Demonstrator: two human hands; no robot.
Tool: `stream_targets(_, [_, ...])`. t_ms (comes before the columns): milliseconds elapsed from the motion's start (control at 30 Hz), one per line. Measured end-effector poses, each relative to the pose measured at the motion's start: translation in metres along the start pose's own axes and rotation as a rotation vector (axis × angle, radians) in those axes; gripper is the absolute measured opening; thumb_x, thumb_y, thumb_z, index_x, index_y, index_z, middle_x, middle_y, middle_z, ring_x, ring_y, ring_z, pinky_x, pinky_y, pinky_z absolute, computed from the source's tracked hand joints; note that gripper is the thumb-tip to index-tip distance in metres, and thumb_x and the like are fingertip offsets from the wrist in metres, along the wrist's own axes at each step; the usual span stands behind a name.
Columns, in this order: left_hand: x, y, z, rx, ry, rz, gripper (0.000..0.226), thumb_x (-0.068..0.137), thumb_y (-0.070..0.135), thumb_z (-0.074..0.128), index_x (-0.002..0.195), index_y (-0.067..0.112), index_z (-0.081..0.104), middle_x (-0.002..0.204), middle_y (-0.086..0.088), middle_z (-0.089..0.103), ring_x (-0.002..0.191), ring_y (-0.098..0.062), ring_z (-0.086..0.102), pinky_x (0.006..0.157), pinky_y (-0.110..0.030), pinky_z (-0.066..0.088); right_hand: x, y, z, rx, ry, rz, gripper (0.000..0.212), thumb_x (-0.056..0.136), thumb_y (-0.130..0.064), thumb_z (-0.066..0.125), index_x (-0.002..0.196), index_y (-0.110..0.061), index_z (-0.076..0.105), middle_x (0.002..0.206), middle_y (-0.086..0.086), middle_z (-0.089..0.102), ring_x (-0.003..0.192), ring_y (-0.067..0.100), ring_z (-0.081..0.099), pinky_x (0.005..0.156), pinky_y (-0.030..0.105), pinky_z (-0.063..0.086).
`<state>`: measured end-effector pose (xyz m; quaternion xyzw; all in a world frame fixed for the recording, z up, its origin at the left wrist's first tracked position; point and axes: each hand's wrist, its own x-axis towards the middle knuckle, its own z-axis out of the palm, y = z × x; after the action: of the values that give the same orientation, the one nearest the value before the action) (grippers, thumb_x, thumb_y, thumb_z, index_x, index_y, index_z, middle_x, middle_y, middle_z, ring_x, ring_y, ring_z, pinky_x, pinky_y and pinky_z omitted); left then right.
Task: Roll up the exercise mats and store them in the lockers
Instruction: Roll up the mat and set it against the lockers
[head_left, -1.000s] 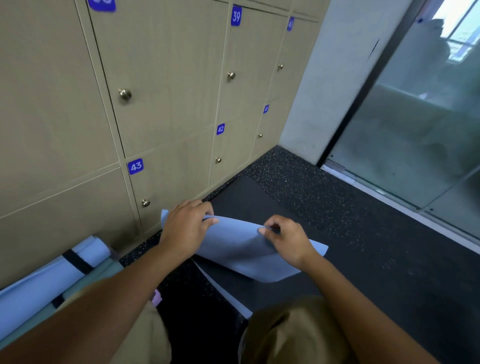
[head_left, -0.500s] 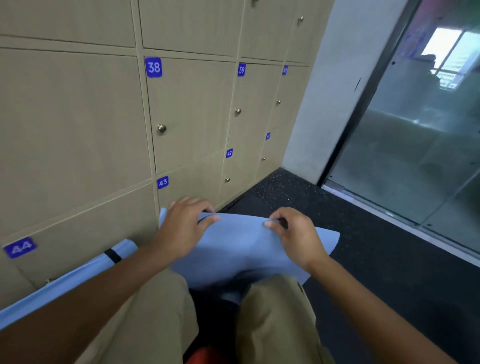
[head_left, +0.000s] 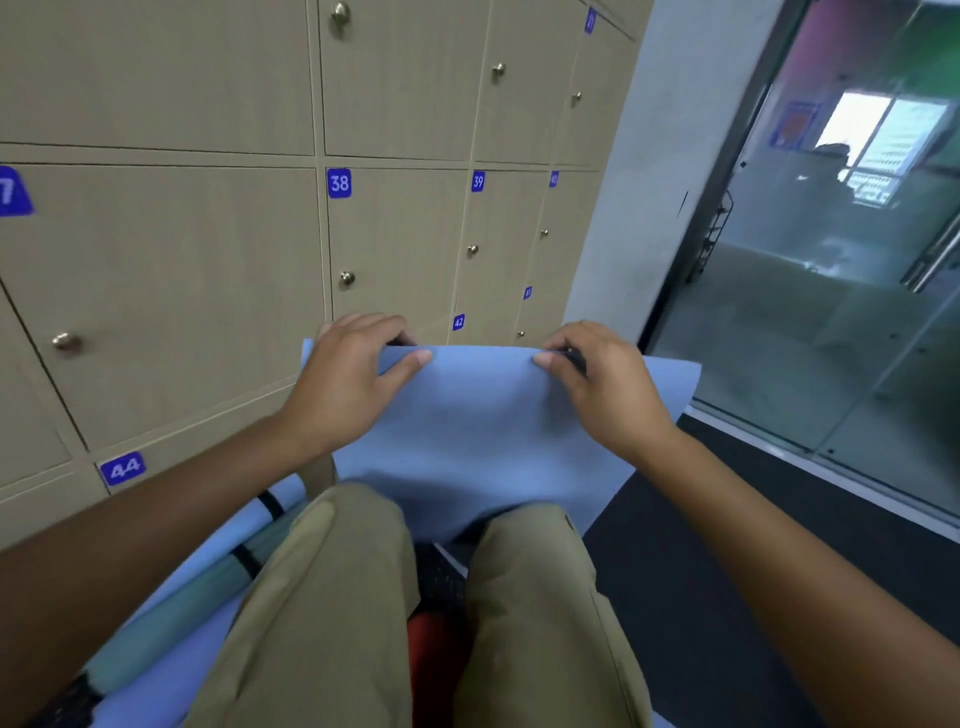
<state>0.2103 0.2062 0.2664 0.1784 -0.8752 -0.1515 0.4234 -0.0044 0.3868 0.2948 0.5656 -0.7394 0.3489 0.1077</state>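
So I'm early in this one: my left hand (head_left: 349, 382) and right hand (head_left: 602, 387) each pinch the top edge of the blue mat (head_left: 483, 441), thumbs on the near face, fingers curled behind, holding it up in front of my knees and no roll started. Below my left grip, against the lockers (head_left: 171, 291), lie rolled mats (head_left: 208, 582) with black straps; I count at least two, one pale blue, one green, so those look done but not stored. Every locker door I see is closed. Left to do: roll this one, then stow them all.
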Motion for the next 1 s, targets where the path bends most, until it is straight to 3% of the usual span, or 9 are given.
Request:
stream_targets(200, [-0.052,0.037,-0.036,-0.022,0.017,0.011,0.023,0.096,0.039,0.059,0.083,0.022,0.064,0.081,0.013,0.061,0.08,-0.005,0.051,0.08,-0.034,0.038,-0.063,-0.041,-0.029,-0.039,-0.012,-0.086,0.013,0.103,-0.021,0.059,0.095,-0.013,0.068,0.09,-0.007,0.062,0.089,0.011,0.053,0.079,0.014,0.037])
stream_targets(267, [-0.08,0.042,-0.04,-0.044,0.006,-0.012,0.024,0.096,0.039,0.059,0.081,0.021,0.064,0.079,0.013,0.06,0.08,-0.009,0.052,0.079,-0.037,0.04,-0.096,-0.053,-0.03,-0.035,-0.053,-0.103,0.013,0.103,-0.022,0.06,0.095,-0.015,0.067,0.09,-0.006,0.062,0.088,0.01,0.053,0.08,0.012,0.038])
stream_targets(433, [-0.154,0.052,-0.043,-0.024,-0.024,-0.024,0.026,0.095,0.041,0.058,0.078,0.022,0.063,0.078,0.022,0.054,0.077,-0.012,0.049,0.074,-0.043,0.043,-0.186,-0.067,-0.015,0.029,-0.142,-0.042,0.01,0.102,-0.027,0.058,0.1,-0.022,0.065,0.093,-0.014,0.058,0.093,0.006,0.054,0.082,0.016,0.04])
stream_targets(567, [-0.207,0.061,-0.043,-0.008,-0.084,-0.077,0.026,0.094,0.044,0.058,0.077,0.024,0.062,0.079,0.017,0.059,0.078,-0.015,0.054,0.075,-0.048,0.044,-0.243,-0.071,0.002,0.037,-0.161,-0.004,0.019,0.102,-0.039,0.049,0.096,-0.027,0.062,0.089,-0.019,0.054,0.088,0.006,0.053,0.079,0.021,0.042])
stream_targets(867, [-0.276,0.105,-0.064,0.055,-0.079,-0.224,0.025,0.088,0.045,0.057,0.071,0.028,0.061,0.073,0.017,0.059,0.075,-0.013,0.053,0.072,-0.035,0.026,-0.304,-0.099,0.001,0.093,-0.178,0.005,0.022,0.102,-0.035,0.05,0.092,-0.024,0.067,0.087,-0.018,0.057,0.086,0.007,0.055,0.078,0.021,0.042])
stream_targets(1000, [-0.296,0.11,-0.064,0.001,-0.13,-0.281,0.03,0.085,0.053,0.06,0.068,0.029,0.06,0.07,0.016,0.06,0.074,-0.007,0.054,0.077,-0.033,0.031,-0.314,-0.098,0.001,0.095,-0.239,0.023,0.021,0.101,-0.036,0.051,0.089,-0.029,0.066,0.084,-0.017,0.059,0.084,0.008,0.056,0.076,0.024,0.043])
